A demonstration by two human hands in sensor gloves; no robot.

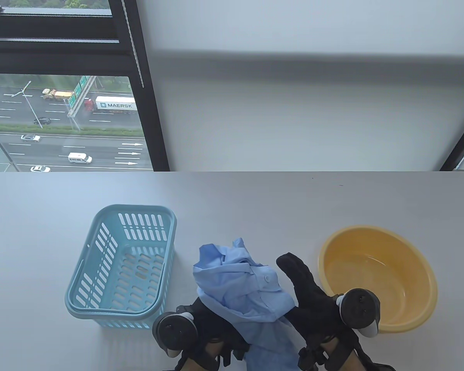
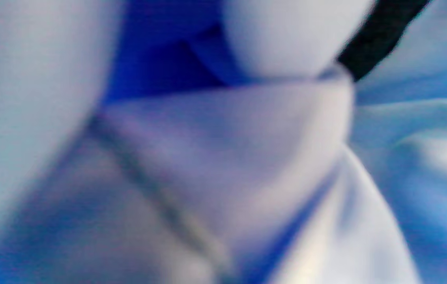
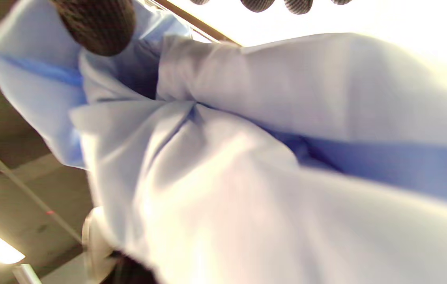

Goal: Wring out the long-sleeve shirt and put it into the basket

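Both hands, left and right, clamp bunched blue shirt between light-blue basket left and yellow basin right, on table

A pale grey table with rounded far corners fills the lower half of the table view, its far edge against a window and a white blind. 2 containers stand directly on it. A light blue plastic basket, with slotted walls and floor, sits on the left side, upright and holding nothing. A round yellow basin sits on the right side, well apart from the basket, with a shallow layer of clear water in the bottom. Bare tabletop lies between them.
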